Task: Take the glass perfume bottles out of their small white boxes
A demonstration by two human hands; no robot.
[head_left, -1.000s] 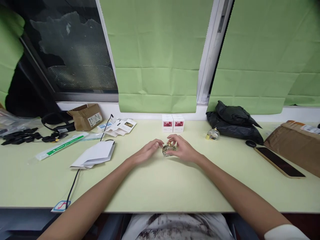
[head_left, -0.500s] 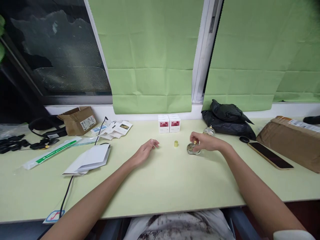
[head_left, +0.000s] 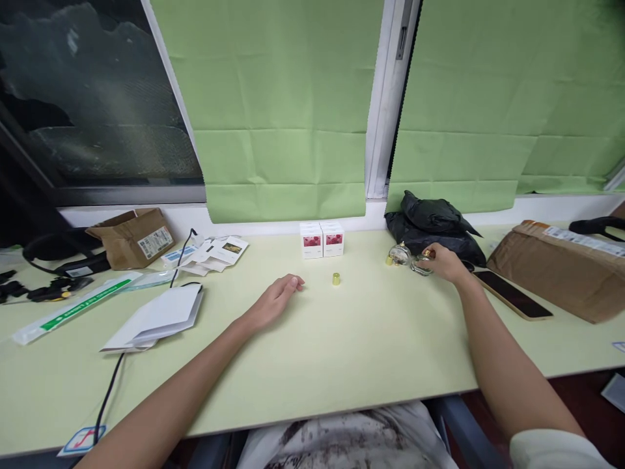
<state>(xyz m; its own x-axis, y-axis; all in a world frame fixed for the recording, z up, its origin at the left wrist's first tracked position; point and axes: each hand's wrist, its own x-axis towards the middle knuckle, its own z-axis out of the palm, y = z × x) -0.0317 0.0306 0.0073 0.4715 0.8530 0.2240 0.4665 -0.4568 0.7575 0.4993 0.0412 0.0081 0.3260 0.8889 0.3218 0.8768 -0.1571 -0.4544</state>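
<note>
The left hand lies palm down on the desk, fingers loosely stretched toward the far edge, forearm running back to the near left corner. It holds nothing. The right arm reaches far out toward the far right, elbow nearly straight, a white sleeve at the upper arm. The right hand curls its fingers in a grip around a small bottle.

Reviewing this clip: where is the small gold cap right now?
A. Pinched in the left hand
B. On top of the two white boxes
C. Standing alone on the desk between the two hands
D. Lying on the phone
C: the gold cap stands by itself on the desk, right of the flat left hand, while the right hand grips a glass perfume bottle farther right.
</note>
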